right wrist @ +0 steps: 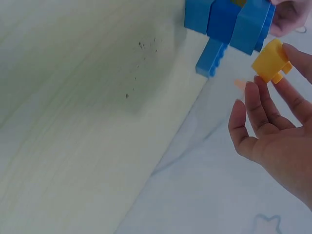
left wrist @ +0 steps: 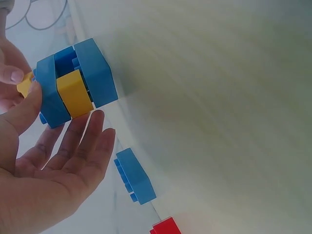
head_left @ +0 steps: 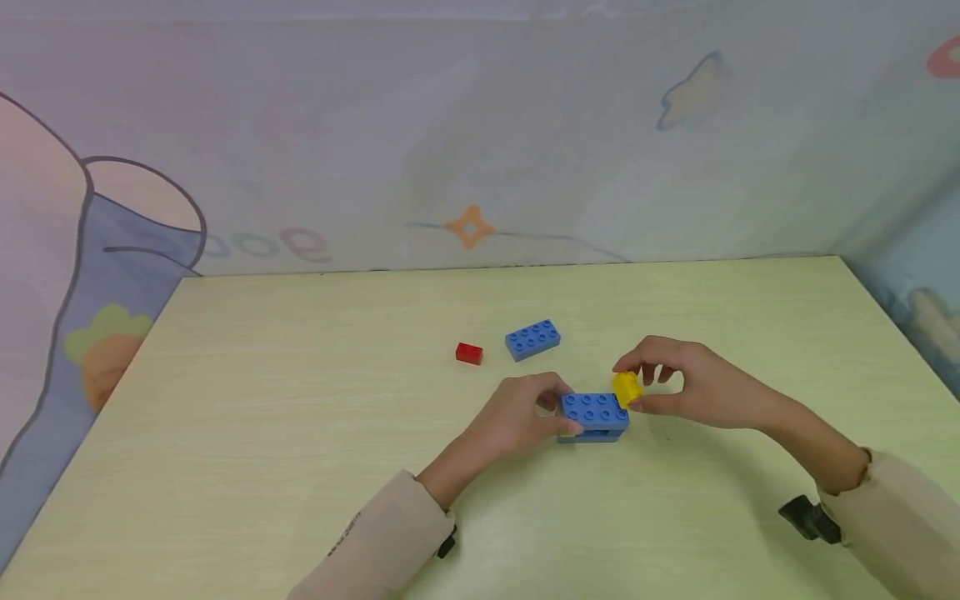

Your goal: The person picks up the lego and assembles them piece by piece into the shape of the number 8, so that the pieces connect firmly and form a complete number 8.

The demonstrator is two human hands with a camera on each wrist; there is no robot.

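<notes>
My left hand [head_left: 517,417] holds the left end of a small stack of toy bricks [head_left: 592,410] on the table, thumb on the near side. The stack has a blue brick at top and bottom. Between them the left wrist view shows a yellow brick [left wrist: 75,93], and the right wrist view a darker blue brick [right wrist: 223,20]. At the stack's right end, my right hand [head_left: 701,387] pinches a loose yellow brick [head_left: 626,389] between thumb and finger. It is tilted, close by the top brick's studs; whether they touch I cannot tell.
Behind the stack, a blue eight-stud brick [head_left: 532,340] lies on the pale table [head_left: 300,400], with a small red brick [head_left: 469,354] to its left. A printed cloth backdrop [head_left: 525,133] stands along the table's far edge.
</notes>
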